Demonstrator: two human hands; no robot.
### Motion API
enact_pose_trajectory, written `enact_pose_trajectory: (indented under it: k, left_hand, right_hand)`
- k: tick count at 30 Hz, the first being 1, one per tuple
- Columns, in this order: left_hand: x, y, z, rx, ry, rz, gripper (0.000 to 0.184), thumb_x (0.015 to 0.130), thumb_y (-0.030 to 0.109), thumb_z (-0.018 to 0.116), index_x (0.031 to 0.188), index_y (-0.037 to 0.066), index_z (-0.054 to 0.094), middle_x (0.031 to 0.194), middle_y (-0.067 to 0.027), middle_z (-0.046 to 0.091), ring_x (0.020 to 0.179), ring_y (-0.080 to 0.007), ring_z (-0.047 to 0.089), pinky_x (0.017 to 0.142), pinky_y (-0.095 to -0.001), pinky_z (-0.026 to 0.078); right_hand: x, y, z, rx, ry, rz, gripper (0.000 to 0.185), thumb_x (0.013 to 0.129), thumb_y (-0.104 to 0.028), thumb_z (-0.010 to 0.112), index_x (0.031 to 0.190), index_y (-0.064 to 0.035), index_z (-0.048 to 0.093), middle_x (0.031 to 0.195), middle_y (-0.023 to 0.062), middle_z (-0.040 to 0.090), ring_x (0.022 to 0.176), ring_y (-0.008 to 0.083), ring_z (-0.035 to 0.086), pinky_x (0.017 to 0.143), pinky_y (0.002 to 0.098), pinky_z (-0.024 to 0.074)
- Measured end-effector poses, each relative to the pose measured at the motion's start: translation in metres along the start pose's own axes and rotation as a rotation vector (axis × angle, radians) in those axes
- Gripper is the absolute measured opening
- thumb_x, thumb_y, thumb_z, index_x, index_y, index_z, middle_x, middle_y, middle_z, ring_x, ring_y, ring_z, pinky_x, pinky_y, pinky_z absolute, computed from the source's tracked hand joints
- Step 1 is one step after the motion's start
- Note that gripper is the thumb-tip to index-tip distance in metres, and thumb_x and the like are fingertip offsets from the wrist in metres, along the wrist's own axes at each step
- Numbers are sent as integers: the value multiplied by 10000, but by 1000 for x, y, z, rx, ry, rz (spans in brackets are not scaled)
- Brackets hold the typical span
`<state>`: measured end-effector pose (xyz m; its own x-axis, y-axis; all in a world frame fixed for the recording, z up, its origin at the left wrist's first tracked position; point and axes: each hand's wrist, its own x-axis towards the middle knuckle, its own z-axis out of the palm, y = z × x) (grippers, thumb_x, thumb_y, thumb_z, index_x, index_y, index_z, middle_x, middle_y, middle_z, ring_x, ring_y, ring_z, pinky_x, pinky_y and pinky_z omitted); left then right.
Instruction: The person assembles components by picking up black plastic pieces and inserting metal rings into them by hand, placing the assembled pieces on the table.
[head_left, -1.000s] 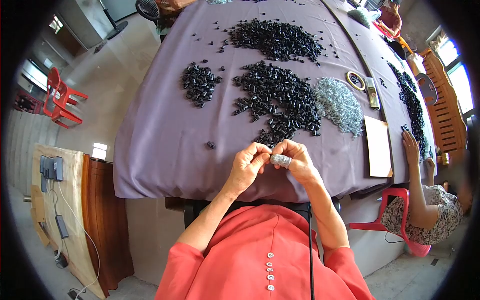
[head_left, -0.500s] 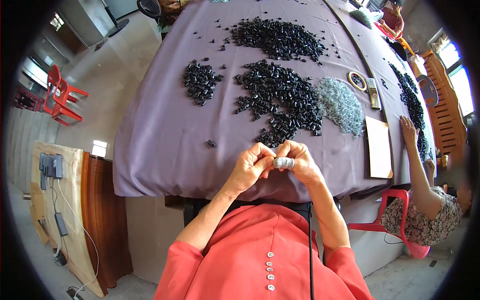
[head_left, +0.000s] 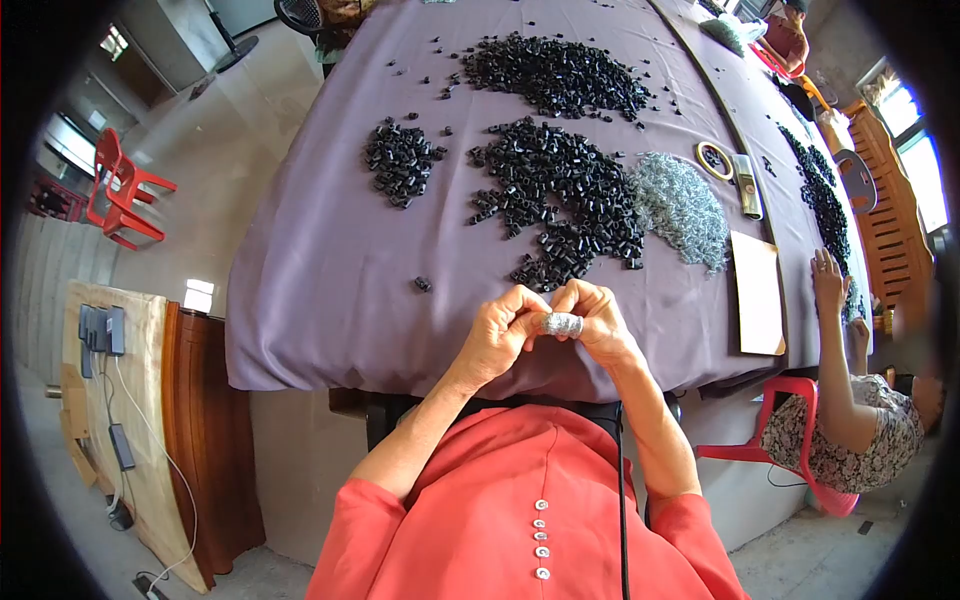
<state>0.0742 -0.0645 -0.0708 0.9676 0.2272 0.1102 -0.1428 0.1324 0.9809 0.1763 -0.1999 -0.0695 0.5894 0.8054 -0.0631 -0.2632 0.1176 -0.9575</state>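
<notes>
My left hand [head_left: 497, 335] and my right hand [head_left: 602, 325] meet at the near edge of the purple cloth [head_left: 340, 300]. The fingers of both are pinched together, and whatever is between them is too small and hidden to name. A silvery-grey wrap [head_left: 562, 324] covers a digit of my right hand. Just beyond the fingertips lies a heap of small black pieces [head_left: 570, 190]. Beside it on the right is a pile of small clear or silvery pieces [head_left: 683, 212]. A smaller black heap [head_left: 398, 165] sits to the left, and another black heap [head_left: 555, 75] lies farther back.
A yellowish ring [head_left: 714, 161], a small box [head_left: 746, 187] and a pale board [head_left: 757, 293] lie on the right. A co-worker [head_left: 840, 400] reaches over the table there; another person [head_left: 785, 40] is at the far right. A red chair [head_left: 125, 190] stands left.
My hands stay pinched together, with a slight shift of the wrapped digit. The co-worker's hand on the right has moved over the cloth beside the black pieces.
</notes>
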Motion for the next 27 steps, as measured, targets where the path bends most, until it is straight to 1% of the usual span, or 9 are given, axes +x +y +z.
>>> enact_pose_trajectory:
  k: [3,9,12,15,16,20,23,25,27]
  left_hand:
    - [-1,-3,0,-20,2,-12,67,892,65,544,828,48,553,671,20,542,536,-24,440,482,-184,383]
    - [-1,-3,1,25,7,3,82,887,94,562,817,53,561,679,18,549,531,-25,443,476,-178,375]
    - [0,-1,-1,-82,-22,-52,73,885,115,571,844,56,561,686,14,551,524,-29,452,464,-175,366]
    - [3,-5,-2,-227,-20,-138,41,894,81,544,874,46,542,705,1,572,503,-31,450,442,-171,365]
    - [4,-6,-3,-295,-28,-142,90,893,97,549,943,36,505,708,-15,573,502,-36,467,430,-167,361]
    - [6,-1,-4,-257,22,-183,195,890,130,560,1010,31,443,700,-29,567,484,-47,469,414,-172,362]
    - [7,-2,-5,-273,10,-206,181,888,124,562,996,31,450,700,-30,567,479,-47,467,412,-171,361]
    - [7,-3,-5,-259,15,-202,203,905,211,541,991,43,462,675,-18,550,477,-53,478,411,-170,366]
    - [7,-4,-6,-306,14,-203,266,906,301,535,995,58,475,658,-6,538,480,-58,486,415,-168,371]
  right_hand:
    - [-1,-2,3,-28,9,-2,264,676,-142,776,669,-51,528,663,29,545,576,78,486,505,201,369]
    - [-1,-1,2,-67,31,-2,292,672,-182,800,675,-61,535,667,3,558,570,47,481,506,191,380]
    - [-1,-1,2,-72,22,-16,298,676,-191,800,684,-66,529,657,-10,548,573,41,471,502,190,372]
    - [0,-6,4,-44,15,38,270,692,-198,787,761,-55,569,646,-28,532,573,35,456,505,192,367]
    - [0,-7,6,-60,7,26,256,707,-192,774,796,-51,580,658,-22,548,581,36,470,511,191,371]
    - [-1,-13,12,-142,-29,32,223,763,-167,723,906,-38,611,720,13,613,627,44,535,536,186,385]
    - [-3,-11,12,-152,-52,44,223,784,-142,699,948,-25,602,780,46,651,681,60,586,571,195,416]
    - [-3,-11,16,-83,-44,23,253,778,-141,705,966,-14,593,768,38,642,677,61,584,589,203,433]
    - [-2,3,11,-147,13,-28,257,782,-141,702,950,0,569,743,31,620,680,85,598,631,220,464]
